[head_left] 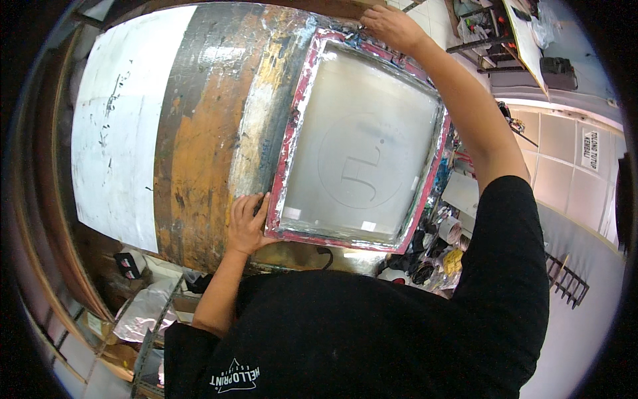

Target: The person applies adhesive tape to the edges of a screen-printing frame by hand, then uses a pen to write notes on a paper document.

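A screen-printing frame (292, 126) with a red, paint-smeared border and grey mesh lies on a paint-stained table (199, 133). A faint round design shows in the mesh (359, 159). My left hand (247, 223) rests flat on the table against the frame's near left corner, fingers touching its edge. My right hand (392, 26) reaches across and grips the frame's far corner. My black-sleeved right arm runs along the frame's right side.
A white sheet (126, 120) covers the table's left part. Ink pots and cluttered jars (442, 239) sit below the frame's right side. Shelves with foil and boxes (139, 306) stand lower left. A tiled floor and more tools lie at right.
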The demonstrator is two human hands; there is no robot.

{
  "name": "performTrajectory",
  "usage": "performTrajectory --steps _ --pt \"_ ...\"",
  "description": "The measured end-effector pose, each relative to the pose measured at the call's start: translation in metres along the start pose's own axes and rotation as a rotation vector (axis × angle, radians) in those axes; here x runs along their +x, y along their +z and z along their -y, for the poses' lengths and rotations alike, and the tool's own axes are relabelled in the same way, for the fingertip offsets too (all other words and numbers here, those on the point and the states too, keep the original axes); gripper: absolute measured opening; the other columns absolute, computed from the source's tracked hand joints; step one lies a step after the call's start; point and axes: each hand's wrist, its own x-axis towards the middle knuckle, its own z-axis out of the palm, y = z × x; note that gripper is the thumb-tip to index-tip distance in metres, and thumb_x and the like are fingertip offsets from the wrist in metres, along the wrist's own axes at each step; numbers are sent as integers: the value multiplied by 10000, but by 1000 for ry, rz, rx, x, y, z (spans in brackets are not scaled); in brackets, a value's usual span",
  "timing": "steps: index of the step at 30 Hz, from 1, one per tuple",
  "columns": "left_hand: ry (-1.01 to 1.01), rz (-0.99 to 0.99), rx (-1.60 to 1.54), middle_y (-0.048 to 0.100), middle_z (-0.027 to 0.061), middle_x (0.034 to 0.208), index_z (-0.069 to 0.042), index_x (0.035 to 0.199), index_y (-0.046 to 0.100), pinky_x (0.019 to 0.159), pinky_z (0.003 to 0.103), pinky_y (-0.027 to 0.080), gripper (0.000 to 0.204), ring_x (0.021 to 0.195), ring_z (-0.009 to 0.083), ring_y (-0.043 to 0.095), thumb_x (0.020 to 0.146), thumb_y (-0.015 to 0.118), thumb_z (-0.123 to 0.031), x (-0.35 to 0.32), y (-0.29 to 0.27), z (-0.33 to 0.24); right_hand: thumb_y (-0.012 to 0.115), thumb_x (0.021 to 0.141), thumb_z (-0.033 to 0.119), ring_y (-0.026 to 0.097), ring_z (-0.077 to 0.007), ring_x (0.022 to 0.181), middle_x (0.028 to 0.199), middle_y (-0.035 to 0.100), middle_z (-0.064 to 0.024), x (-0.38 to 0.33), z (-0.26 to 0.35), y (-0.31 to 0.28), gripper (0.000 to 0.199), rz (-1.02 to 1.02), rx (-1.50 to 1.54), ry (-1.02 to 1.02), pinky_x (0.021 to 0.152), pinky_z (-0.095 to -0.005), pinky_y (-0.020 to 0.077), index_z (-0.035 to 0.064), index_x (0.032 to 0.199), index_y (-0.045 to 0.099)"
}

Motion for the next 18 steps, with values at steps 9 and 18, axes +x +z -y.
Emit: performTrajectory --steps 9,18 --pt "6 -17 50 548 127 1374 -97 1459 547 1146 559 351 1056 1295 353 476 643 778 -727 4 -2 -3 615 916 209 723 -315 889 963 728 -118 7 36 8 173 21 161 442 806 -457 547 90 977 725" --pt "30 -24 40 557 134 1342 -85 1450 558 1138 557 355 1027 1256 352 500 674 762 -726 9 -7 -5 614 987 281 658 -282 1119 1171 676 -82 -13 25 55 280 -37 42 280 867 -433 576 103 1194 676"
